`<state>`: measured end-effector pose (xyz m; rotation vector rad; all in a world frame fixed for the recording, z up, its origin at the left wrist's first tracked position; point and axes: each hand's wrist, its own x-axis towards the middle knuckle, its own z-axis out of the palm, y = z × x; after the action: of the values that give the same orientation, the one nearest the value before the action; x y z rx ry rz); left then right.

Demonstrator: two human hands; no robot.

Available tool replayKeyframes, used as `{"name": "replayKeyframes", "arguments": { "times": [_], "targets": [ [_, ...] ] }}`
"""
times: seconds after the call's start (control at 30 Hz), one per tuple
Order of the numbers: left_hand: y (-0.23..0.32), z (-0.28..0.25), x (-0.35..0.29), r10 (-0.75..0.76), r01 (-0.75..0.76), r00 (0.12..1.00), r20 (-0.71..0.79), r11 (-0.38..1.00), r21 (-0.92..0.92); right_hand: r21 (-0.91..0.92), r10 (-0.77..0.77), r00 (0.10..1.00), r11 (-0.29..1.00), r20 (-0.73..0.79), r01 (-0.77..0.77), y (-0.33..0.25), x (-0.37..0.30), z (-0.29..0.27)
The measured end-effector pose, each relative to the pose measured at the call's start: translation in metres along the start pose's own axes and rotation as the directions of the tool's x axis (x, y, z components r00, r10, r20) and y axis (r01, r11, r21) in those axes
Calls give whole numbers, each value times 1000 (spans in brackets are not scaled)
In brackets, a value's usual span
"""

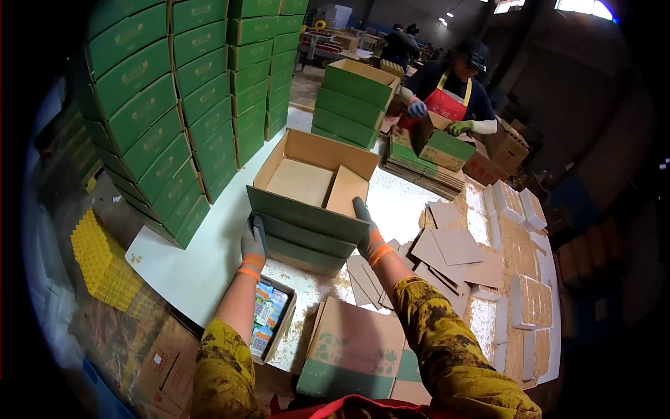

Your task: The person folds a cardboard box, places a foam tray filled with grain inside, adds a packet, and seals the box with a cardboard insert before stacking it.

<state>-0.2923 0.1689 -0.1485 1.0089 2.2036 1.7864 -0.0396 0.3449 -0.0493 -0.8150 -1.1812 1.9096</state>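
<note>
Box point(307, 209) sits open, gripped at both near corners by my left hand point(254, 242) and right hand point(367, 234); next, seat the insert point(347, 190) flat.

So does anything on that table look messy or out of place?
Yes. Loose cardboard sheets lie scattered at odd angles right of the open green box, and pale crumbs litter the white table around it. The box itself looks sound.

head view: single fisheye, worn high, facing down and forward over white worktable point(202, 258), close range.
</note>
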Motion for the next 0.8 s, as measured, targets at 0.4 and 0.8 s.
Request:
{"name": "replayKeyframes", "arguments": {
  "times": [0.4,0.8],
  "targets": [
    [125,39,-320,-422,168,789,446,847,504,-700,90,804,442,-587,-561,95,-413,-414],
    [332,-46,-291,401,-752,641,655,501,429,-404,-241,927,908,-289,110,-100,-445,-311]
  ]
}}
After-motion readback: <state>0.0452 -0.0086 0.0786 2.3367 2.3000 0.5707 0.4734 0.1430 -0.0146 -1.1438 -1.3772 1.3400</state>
